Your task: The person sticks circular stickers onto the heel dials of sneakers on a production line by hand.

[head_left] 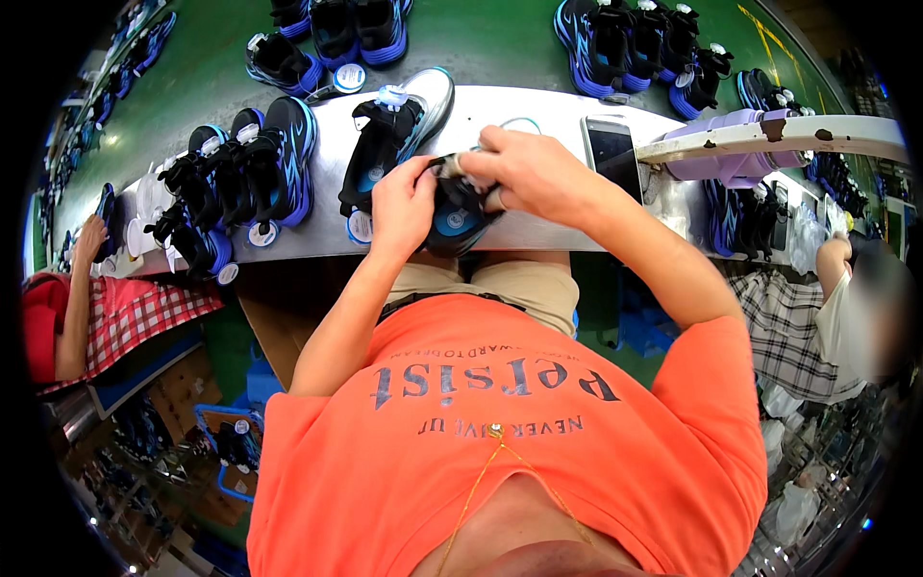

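A dark sneaker (456, 219) with a blue insole is held at the table's near edge, in front of my lap. My left hand (404, 204) grips its collar from the left, thumb and fingers closed on the rim. From the right, my right hand (540, 173) pinches at the upper part of the same shoe; a small pale item shows at its fingertips, too hidden to name. Just beyond my left hand rests another sneaker (389, 135), black and grey with a blue edge and pale stuffing in it. A round tag (360, 227) hangs by its heel.
Several black-and-blue sneakers (245, 173) stand to the left, more (639, 43) on the green surface (471, 43) beyond. On the right are a phone (612, 154), a purple bottle (711, 144) and a chipped white bar (817, 135). Co-workers sit at left (77, 317) and right (827, 327).
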`<state>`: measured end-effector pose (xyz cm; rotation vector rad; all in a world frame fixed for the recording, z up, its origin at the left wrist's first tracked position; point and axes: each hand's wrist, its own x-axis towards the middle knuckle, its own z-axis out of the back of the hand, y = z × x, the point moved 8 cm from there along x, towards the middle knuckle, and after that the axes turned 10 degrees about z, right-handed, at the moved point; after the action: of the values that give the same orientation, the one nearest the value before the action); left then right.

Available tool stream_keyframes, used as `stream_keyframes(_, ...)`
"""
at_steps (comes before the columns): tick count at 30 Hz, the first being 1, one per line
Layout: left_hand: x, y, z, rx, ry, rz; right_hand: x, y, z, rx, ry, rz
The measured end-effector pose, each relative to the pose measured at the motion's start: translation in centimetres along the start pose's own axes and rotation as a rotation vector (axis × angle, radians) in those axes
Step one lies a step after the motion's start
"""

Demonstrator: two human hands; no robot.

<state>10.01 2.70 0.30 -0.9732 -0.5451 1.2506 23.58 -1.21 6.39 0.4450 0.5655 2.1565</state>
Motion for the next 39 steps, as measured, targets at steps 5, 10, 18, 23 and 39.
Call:
stream_keyframes(5,-0.3,-0.5,0.6,-0.081,0.030,0.152,-0.7,-0.1,0.0,-0.078,0.028,-0.147)
stream_keyframes(10,-2.4,-2.1,-1.9,-0.101,0.556,0.309,-2.1,-1.7,0.1,0.238,-0.134,-0.157)
stream_keyframes(18,-2.9,-1.4,-3.3,-0.107,0.583,0.274,-3.9,-2.2,-0.4,0.032,-0.202,-0.270)
stream_keyframes(23,-3.2,-1.5,-3.3,-0.088,0.571,0.279,-4.0,-1.3,1.0,0.376,-0.295,-0.216)
stream_keyframes(39,-3.2,-6.1,4.9,-0.073,0.138,-0.025,-1.4,-4.0,4.0,0.373,-0.175,-0.226)
